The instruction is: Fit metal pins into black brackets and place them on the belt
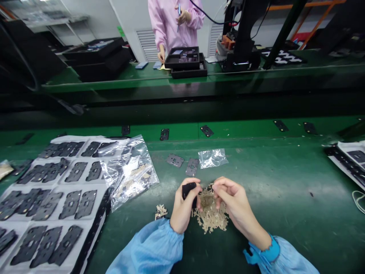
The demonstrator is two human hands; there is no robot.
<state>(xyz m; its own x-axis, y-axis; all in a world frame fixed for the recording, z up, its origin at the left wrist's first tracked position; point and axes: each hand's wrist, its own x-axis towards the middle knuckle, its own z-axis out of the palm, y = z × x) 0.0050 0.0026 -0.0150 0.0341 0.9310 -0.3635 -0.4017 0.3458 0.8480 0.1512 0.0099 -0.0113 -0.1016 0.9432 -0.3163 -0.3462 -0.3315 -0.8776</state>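
My left hand [184, 205] pinches a small black part [188, 190] between thumb and fingers. My right hand [234, 201] hovers with curled fingers just over a loose pile of small beige pieces [211, 215]. Whether those fingertips hold a piece is hidden. A smaller clump of beige pieces [161, 211] lies left of my left hand. Farther ahead, two grey metal plates [175, 160] rest on the green bench [285, 198], near a crumpled clear plastic bag [212, 158].
On the left, a white sheet [57, 180] carries rows of black parts [71, 204], partly under a clear bag of beige pieces [128, 175]. Several black parts [207, 131] line the far bench edge. Across the aisle, a person in a pink gown [173, 23] stands at black trays [182, 57].
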